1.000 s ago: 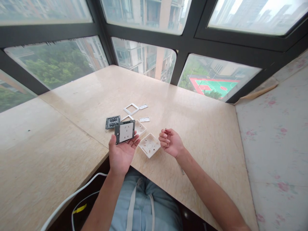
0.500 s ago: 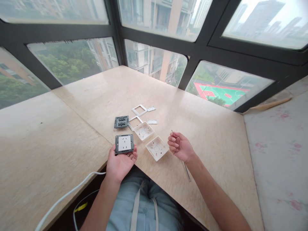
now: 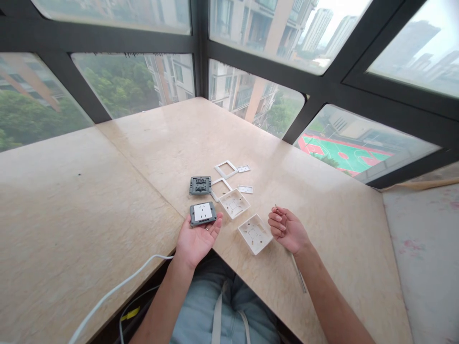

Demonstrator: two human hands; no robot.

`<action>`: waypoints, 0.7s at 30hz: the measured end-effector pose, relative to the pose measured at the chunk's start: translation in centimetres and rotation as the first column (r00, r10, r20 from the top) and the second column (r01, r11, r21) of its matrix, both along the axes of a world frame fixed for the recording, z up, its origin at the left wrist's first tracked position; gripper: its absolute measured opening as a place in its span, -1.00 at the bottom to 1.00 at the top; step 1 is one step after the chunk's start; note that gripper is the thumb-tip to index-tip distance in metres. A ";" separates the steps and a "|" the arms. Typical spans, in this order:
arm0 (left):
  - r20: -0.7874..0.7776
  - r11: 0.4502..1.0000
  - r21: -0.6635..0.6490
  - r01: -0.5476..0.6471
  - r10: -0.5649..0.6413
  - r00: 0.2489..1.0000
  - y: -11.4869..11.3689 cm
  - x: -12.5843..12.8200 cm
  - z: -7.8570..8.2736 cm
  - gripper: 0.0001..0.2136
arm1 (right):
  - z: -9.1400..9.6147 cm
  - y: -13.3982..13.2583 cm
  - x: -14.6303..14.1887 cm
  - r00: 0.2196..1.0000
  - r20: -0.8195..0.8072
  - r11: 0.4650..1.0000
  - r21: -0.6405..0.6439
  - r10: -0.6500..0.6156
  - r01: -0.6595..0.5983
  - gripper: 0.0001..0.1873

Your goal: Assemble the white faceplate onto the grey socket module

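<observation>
Holding the gray and white socket (image 3: 202,213), a bit below and left of the middle of the frame, the left hand (image 3: 196,241) is palm up and half open, cupped around its edges. Lower right, the right hand (image 3: 289,230) is curled up, pinching a tiny thin thing (image 3: 276,208), beside a white box (image 3: 256,234).

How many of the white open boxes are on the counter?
2. One white box sits farther off, beside a square frame; the second box is nearer, just left of the right hand. I see no others.
</observation>
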State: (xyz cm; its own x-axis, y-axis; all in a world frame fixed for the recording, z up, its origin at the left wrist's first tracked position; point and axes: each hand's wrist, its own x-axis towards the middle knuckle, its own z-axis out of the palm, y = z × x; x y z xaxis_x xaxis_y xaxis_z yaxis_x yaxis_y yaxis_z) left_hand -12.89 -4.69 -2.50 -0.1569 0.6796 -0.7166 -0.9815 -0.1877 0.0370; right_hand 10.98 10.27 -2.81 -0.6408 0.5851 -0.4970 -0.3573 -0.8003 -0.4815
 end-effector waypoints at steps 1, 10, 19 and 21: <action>0.005 1.000 0.006 -0.002 0.002 1.000 0.1 -0.2 -0.1 -0.51 | 0.1 0.1 -0.3 1.000 0.012 1.000 0.000 0.002 -0.002 -0.90; 0.054 0.992 0.086 -0.090 0.086 0.995 0.6 -1.8 -1.5 -0.49 | 1.6 3.1 -2.9 0.989 0.148 0.998 0.065 0.018 -0.028 -0.88; 0.082 0.998 0.030 0.048 -0.050 0.995 -1.2 -0.5 -0.7 -0.44 | -1.2 8.0 -8.2 0.869 0.481 0.982 0.069 0.120 -0.174 -0.78; 0.085 0.998 0.030 0.062 -0.064 0.994 -1.7 -0.1 -0.7 -0.47 | -1.5 8.5 -9.4 0.827 0.548 0.976 0.081 0.126 -0.203 -0.63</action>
